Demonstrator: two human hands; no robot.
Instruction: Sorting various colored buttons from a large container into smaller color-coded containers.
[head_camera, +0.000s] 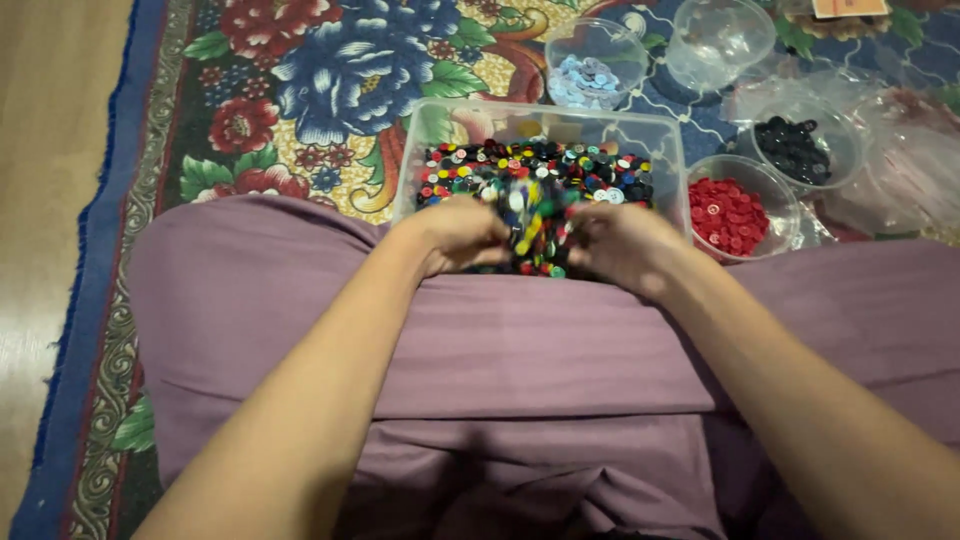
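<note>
Landmark: the clear rectangular plastic tub (668, 140), full of mixed buttons, sits just beyond my lap; every place below is told from it.
My left hand (462, 233): it rests at the tub's near edge, left of middle, fingers curled down into the heap. I cannot tell whether they are closed on any single button.
My right hand (620, 243): it is at the tub's near edge, right of middle, fingers bent inward toward my left hand. What they pinch, if anything, is blurred.
Hands together or apart: close together, nearly meeting over the heap, with a small clump of buttons between them.
Mixed multicoloured plastic buttons (540, 172): red, black, yellow, green, white and blue ones, piled inside the tub and reaching its near edge, where both my hands touch them.
Round clear plastic bowl of red buttons (728, 214): just beside the tub's right wall, near my right hand.
Round clear plastic bowl of black buttons (795, 148): to the right of the tub, beyond the red bowl.
Round clear plastic bowl of pale blue buttons (585, 78): just behind the tub's far wall.
Empty-looking round clear plastic bowl (718, 40): behind the tub, to the right of the pale blue one.
Crumpled clear plastic bag (905, 160): well to the right of the tub, past the black bowl.
Mauve cloth over my lap (520, 370): on the near side of the tub, under my forearms.
Flowered carpet with a blue border (300, 90): under the tub, stretching left and behind it.
</note>
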